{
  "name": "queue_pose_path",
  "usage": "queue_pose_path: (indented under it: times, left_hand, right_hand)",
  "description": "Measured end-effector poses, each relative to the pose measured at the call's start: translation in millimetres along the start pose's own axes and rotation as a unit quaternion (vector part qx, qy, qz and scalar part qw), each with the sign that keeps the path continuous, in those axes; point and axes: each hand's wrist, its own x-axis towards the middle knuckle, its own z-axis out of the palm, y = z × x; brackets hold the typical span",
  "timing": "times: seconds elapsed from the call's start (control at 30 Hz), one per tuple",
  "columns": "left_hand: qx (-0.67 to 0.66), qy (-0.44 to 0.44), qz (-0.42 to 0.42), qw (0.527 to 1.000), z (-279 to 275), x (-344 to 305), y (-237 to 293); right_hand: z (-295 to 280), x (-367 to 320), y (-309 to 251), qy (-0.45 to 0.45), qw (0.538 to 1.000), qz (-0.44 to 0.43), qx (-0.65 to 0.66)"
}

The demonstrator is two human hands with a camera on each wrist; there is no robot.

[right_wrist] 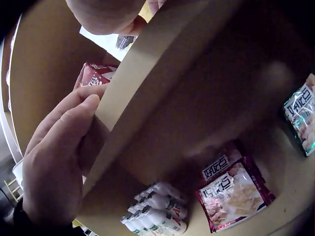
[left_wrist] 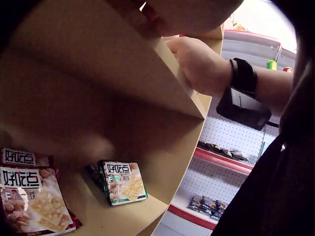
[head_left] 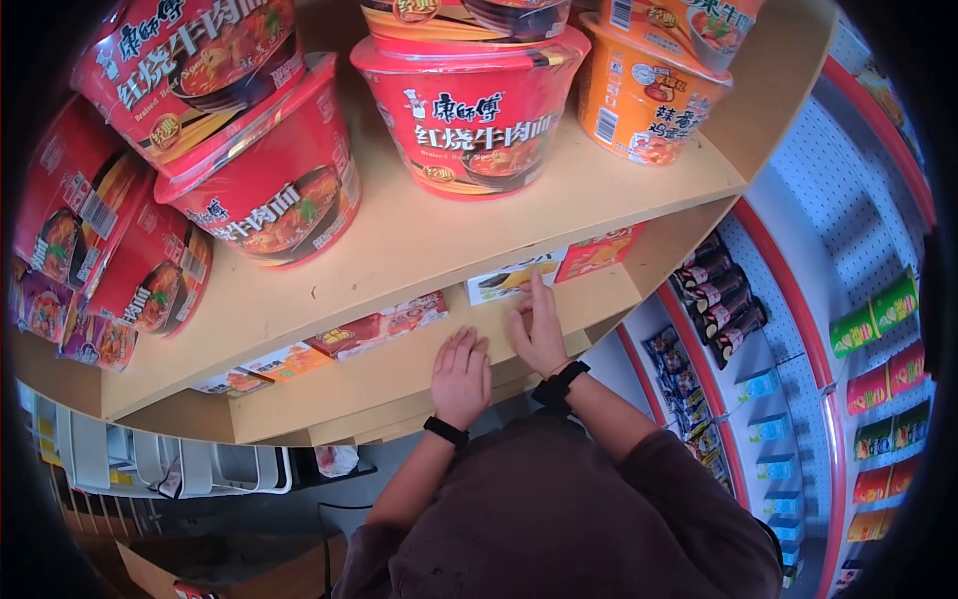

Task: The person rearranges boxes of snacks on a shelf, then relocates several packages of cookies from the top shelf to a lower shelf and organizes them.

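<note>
My left hand (head_left: 462,379) rests on the front edge of the wooden shelf (head_left: 559,210)'s lower board, its fingers lying straight over the edge. To its right, my right hand (head_left: 542,334) reaches in over the same board. Its extended index finger touches a white and yellow snack pack (head_left: 491,288) lying flat. Just beyond that pack lies a red pack (head_left: 604,252). Dark red packs (head_left: 384,324) sit left of my hands. In the right wrist view, my left hand (right_wrist: 56,152) has its fingertips over the board's edge, and the right hand (right_wrist: 110,14) partly covers the white pack.
Red noodle tubs (head_left: 469,120) and orange tubs (head_left: 649,105) stand stacked on the board above. On the lower level are biscuit packs (left_wrist: 125,182) and white bottles (right_wrist: 157,211). Red-edged store racks (head_left: 788,260) stand to the right, and grey baskets (head_left: 215,469) at lower left.
</note>
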Motion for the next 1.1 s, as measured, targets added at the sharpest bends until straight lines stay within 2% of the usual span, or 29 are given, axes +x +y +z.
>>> queue_pose_path:
  times: [0.7, 0.8, 1.0, 1.1]
  left_hand:
    - [0.007, -0.012, -0.005, 1.000, -0.2, -2.5, 0.7]
    - [0.007, -0.014, -0.006, 1.000, 1.0, -3.3, -0.2]
    - [0.009, -0.013, -0.004, 1.000, 0.5, -2.8, -0.8]
    - [0.012, -0.014, -0.003, 1.000, -0.6, -2.7, -0.7]
  right_hand:
    - [3.6, 2.7, 15.8, 0.056, 0.992, 0.068, 0.088]
    - [6.2, 3.6, 16.6, 0.083, 0.980, 0.096, 0.156]
    - [3.2, 5.5, 11.5, 0.090, 0.967, 0.123, 0.205]
    - [5.3, 5.1, 20.2, 0.110, 0.961, 0.109, 0.230]
